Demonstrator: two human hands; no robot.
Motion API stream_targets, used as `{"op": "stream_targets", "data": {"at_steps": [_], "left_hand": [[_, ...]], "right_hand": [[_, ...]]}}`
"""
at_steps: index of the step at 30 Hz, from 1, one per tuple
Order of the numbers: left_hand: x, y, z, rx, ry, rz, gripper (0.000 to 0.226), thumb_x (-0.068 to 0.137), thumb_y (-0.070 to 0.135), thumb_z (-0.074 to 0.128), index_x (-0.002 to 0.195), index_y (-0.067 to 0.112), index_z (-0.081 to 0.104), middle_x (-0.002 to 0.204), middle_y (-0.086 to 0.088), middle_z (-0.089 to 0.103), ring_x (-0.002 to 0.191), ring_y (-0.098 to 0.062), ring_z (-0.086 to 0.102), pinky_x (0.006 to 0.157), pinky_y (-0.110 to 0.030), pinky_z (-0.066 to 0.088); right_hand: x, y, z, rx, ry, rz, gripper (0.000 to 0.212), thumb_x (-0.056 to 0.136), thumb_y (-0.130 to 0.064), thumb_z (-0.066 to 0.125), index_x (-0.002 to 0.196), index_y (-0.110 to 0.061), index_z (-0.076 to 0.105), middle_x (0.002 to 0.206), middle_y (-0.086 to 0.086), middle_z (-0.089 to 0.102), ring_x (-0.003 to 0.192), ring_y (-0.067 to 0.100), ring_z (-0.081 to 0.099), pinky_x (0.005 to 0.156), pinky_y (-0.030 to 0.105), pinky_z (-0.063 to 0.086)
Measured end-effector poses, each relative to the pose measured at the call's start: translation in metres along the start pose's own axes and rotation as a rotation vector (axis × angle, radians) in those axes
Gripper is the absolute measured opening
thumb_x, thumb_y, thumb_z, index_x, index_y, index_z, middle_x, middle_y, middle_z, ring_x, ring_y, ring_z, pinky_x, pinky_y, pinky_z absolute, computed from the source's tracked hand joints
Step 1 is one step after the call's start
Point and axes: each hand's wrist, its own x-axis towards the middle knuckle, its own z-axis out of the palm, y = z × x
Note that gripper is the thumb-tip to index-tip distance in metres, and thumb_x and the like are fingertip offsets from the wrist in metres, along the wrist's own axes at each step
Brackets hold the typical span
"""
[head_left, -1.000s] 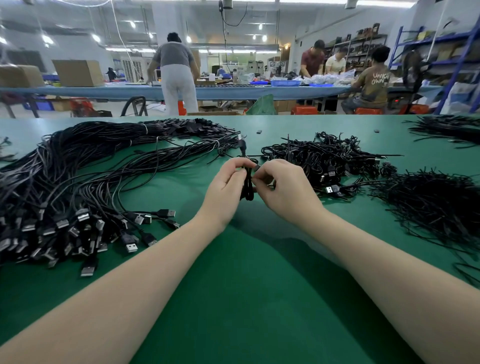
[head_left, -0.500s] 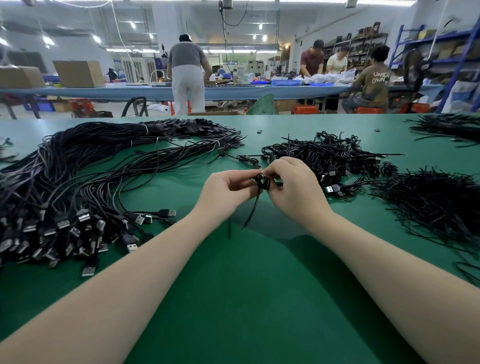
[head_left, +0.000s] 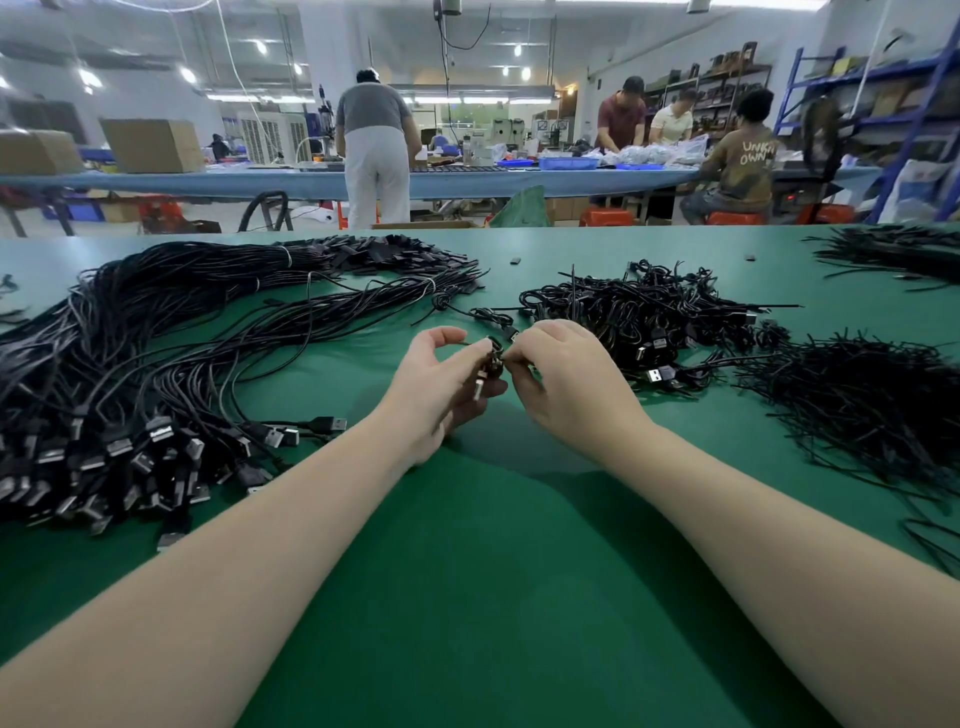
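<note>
You are gripping the coiled cable (head_left: 492, 362) in your left hand (head_left: 439, 387) and pinching its top with your right hand (head_left: 569, 384), just above the worktop (head_left: 467, 571); I am advising keeping the loops tight while binding it.

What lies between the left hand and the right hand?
In the head view, only a small coiled black cable, which the left hand and right hand both pinch.
</note>
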Motion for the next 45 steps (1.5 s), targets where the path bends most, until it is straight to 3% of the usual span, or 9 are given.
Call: {"op": "stream_targets", "data": {"at_steps": [5,10,14,18,21,27,31,37,45], "left_hand": [[0.002,0.001,-0.006,0.044,-0.121,-0.006,0.012,0.096,0.018,0.055,0.093,0.027,0.062,0.068,0.005,0.069,0.058,-0.009,0.067,0.047,-0.014,0.046],[0.003,-0.008,-0.010,0.317,-0.150,0.220,0.051,0.086,-0.011,0.052,0.102,0.036,0.066,0.102,-0.001,0.068,0.084,-0.021,0.069,0.070,-0.020,0.052],[0.001,-0.011,-0.008,0.463,-0.059,0.426,0.030,0.086,0.007,0.067,0.095,0.035,0.067,0.104,-0.006,0.068,0.105,-0.029,0.063,0.094,-0.034,0.050],[0.003,-0.009,-0.005,0.510,0.036,0.441,0.006,0.087,0.024,0.069,0.082,0.027,0.069,0.083,0.009,0.071,0.078,-0.001,0.064,0.073,-0.015,0.047],[0.000,-0.007,-0.001,0.523,0.023,0.296,0.027,0.091,0.035,0.061,0.073,0.015,0.067,0.063,0.005,0.068,0.052,-0.003,0.055,0.048,-0.015,0.038],[-0.004,0.008,0.002,0.312,-0.145,-0.093,0.035,0.092,0.040,0.053,0.065,0.020,0.064,0.055,0.004,0.061,0.049,-0.011,0.060,0.053,-0.025,0.031],[-0.003,0.002,0.003,0.264,-0.083,0.010,0.042,0.092,0.036,0.053,0.053,0.024,0.064,0.063,0.007,0.065,0.058,-0.009,0.063,0.059,-0.026,0.035],[-0.001,-0.006,-0.005,0.437,-0.083,0.375,0.042,0.084,0.001,0.062,0.098,0.040,0.061,0.093,0.005,0.061,0.073,-0.007,0.063,0.066,-0.017,0.049],[0.002,-0.011,-0.004,0.628,0.055,0.587,0.022,0.082,0.027,0.073,0.074,0.043,0.060,0.084,0.017,0.059,0.069,0.006,0.055,0.062,-0.004,0.039]], "right_hand": [[-0.003,-0.002,0.003,-0.044,0.051,-0.020,0.006,0.085,0.000,0.063,0.080,0.003,0.065,0.077,0.017,0.064,0.074,0.036,0.061,0.070,0.044,0.050],[-0.005,0.005,0.001,0.030,0.094,0.076,0.003,0.083,0.002,0.063,0.082,0.004,0.066,0.080,0.016,0.067,0.076,0.037,0.061,0.070,0.046,0.051],[-0.004,0.003,0.002,0.026,0.096,0.072,0.003,0.083,0.001,0.064,0.081,0.003,0.065,0.079,0.016,0.066,0.074,0.037,0.061,0.069,0.044,0.051],[-0.001,-0.001,0.001,0.001,0.130,0.050,0.005,0.083,0.001,0.064,0.078,0.002,0.064,0.077,0.015,0.065,0.073,0.036,0.061,0.069,0.045,0.051],[-0.001,-0.001,-0.001,-0.046,0.119,0.032,0.006,0.084,0.000,0.063,0.079,0.001,0.063,0.078,0.014,0.065,0.075,0.036,0.061,0.071,0.045,0.051],[-0.001,-0.001,-0.006,-0.173,0.120,-0.063,0.002,0.077,0.005,0.064,0.078,0.003,0.065,0.076,0.017,0.063,0.071,0.036,0.061,0.069,0.042,0.052],[-0.003,-0.002,-0.003,-0.080,0.147,0.014,0.003,0.079,0.002,0.064,0.082,0.002,0.066,0.081,0.016,0.066,0.077,0.036,0.062,0.071,0.044,0.051],[-0.004,0.003,-0.001,-0.011,0.146,0.071,0.004,0.083,-0.001,0.061,0.083,0.002,0.065,0.082,0.014,0.066,0.078,0.036,0.061,0.072,0.045,0.049],[-0.002,-0.002,0.001,0.010,0.140,0.064,0.003,0.079,0.005,0.063,0.082,0.003,0.064,0.081,0.017,0.065,0.078,0.037,0.062,0.071,0.046,0.051]]}}
